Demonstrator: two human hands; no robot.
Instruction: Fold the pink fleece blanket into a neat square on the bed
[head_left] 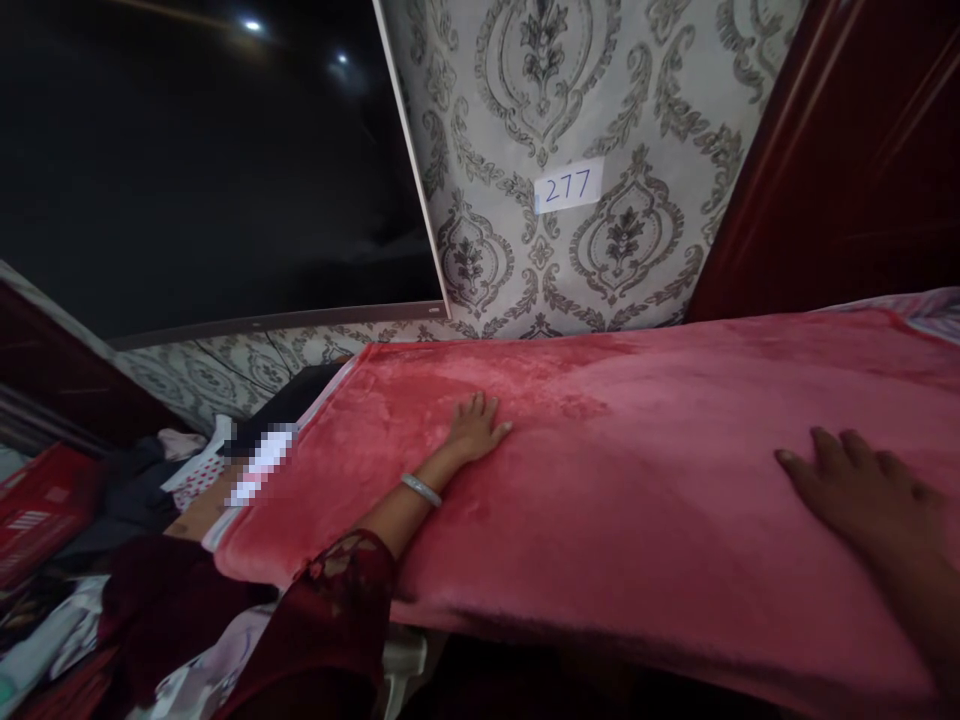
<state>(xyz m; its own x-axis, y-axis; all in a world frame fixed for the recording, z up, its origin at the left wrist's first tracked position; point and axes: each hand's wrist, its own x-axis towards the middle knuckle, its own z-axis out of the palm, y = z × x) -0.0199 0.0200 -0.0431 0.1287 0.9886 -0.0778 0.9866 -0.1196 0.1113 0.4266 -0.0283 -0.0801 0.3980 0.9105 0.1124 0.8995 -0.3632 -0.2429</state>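
A plush pink-red blanket (600, 520) lies spread over a flat raised surface and hangs a little over the near edge. My left hand (475, 428) rests on its left half, palm down with the fingers apart. A silver bangle (421, 489) circles that wrist, below a dark red lace sleeve (334, 590). Toward the right end, my right hand (862, 485) is over the blanket with its fingers spread; whether it presses on the cloth I cannot tell. Neither hand holds anything. The pile looks darker in patches near the left hand.
Behind the blanket stands a patterned wall (555, 110) with a paper label (568, 185) reading 277. A large television (225, 180) hangs at the left, a dark red wooden panel (847, 150) at the right. Clothes (157, 620) and a red box (49, 510) crowd the lower left.
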